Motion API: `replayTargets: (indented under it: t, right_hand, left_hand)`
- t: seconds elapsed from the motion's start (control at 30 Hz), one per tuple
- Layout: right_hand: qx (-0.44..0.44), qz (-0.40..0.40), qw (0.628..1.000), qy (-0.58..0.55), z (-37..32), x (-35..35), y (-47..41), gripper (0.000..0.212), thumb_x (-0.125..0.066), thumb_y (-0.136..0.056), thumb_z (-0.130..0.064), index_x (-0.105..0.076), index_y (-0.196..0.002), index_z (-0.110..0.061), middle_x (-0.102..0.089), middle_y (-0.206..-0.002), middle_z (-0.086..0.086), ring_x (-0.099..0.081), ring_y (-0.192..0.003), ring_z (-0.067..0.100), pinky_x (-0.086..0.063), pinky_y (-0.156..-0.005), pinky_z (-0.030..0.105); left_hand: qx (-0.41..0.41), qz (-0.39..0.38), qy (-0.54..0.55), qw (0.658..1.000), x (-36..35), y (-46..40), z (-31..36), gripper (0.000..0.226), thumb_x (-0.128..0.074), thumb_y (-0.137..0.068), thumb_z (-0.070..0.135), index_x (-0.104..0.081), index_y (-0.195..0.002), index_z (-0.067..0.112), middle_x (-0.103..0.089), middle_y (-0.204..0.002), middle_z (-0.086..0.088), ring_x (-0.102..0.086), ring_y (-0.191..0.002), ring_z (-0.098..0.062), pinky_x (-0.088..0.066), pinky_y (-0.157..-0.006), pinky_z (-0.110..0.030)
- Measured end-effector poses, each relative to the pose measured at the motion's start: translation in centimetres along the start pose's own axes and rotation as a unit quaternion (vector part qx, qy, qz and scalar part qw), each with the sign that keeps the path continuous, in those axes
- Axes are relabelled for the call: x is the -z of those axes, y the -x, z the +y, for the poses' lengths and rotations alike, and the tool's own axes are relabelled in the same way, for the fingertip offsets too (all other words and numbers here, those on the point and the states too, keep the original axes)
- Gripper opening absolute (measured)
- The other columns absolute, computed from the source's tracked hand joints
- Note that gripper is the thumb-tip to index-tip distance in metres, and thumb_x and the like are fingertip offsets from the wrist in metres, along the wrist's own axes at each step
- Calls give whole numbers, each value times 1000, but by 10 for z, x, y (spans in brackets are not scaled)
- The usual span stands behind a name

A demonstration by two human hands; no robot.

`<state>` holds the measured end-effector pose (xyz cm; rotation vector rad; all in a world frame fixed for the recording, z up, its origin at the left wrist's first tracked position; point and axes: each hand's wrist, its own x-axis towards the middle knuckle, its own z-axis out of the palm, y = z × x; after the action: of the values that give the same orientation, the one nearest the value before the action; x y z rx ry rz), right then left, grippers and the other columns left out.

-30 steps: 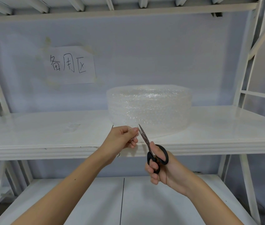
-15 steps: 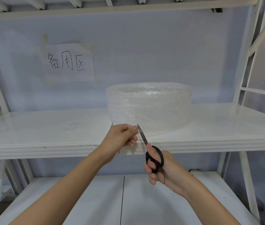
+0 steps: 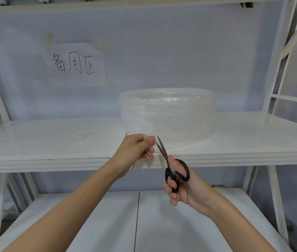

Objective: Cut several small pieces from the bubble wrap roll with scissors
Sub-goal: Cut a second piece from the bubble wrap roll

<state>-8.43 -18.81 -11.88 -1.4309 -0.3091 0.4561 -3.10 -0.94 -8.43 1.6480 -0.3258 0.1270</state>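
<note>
No cut pieces show on the shelf (image 3: 53,142), so the task looks barely begun (judging only from what lies in view). The left hand (image 3: 136,148) pinches the loose end of the wrap between curled fingers at the shelf's near edge. Just right of it, the scissors (image 3: 171,164) point up into that end, blades nearly closed, black handles gripped by the right hand (image 3: 182,186). The roll (image 3: 167,113) lies flat further back, right of centre. A handwritten paper sign (image 3: 76,65) hangs on the pale wall, far left; a lower white shelf (image 3: 107,224) lies beneath.
</note>
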Motion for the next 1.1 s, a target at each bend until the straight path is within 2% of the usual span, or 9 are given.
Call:
replayTargets:
  t: [0.57, 0.7, 0.9, 1.1]
  right_hand:
    - [10, -1, 1000, 4, -12, -4, -8, 62, -60, -70, -71, -44, -54, -13, -46, -61, 6, -38, -48, 20, -42, -52, 29]
    - [3, 6, 1000, 7, -12, -4, -8, 58, -59, -76, -66, -43, -55, -14, -44, -61, 6, -37, -48, 19, -41, -50, 28]
    - [20, 29, 999, -4, -13, -7, -9, 52, -63, -73, -58, -39, -61, -14, -39, -59, 4, -34, -46, 17, -37, -45, 27]
    - [34, 47, 998, 8, -10, -6, -14, 50, -65, -74, -55, -42, -57, -14, -41, -55, 4, -34, -44, 17, -38, -43, 26]
  left_hand:
    - [6, -18, 8, 1000, -2, 3, 1, 23, -58, -97, 22, -66, -84, 5, -60, -65, -3, -53, -55, -12, -49, -59, -21]
    - [3, -18, 0, 1000, -1, 4, 1, 26, -58, -98, 21, -65, -78, 7, -60, -65, -3, -53, -55, -11, -49, -59, -20]
    - [7, -17, 8, 1000, -1, 3, -2, 24, -58, -98, 22, -64, -81, 6, -60, -65, -3, -53, -56, -12, -49, -60, -22]
    - [10, -15, 12, 1000, 0, 1, -5, 24, -58, -98, 22, -65, -80, 7, -60, -66, -4, -53, -57, -13, -50, -60, -22]
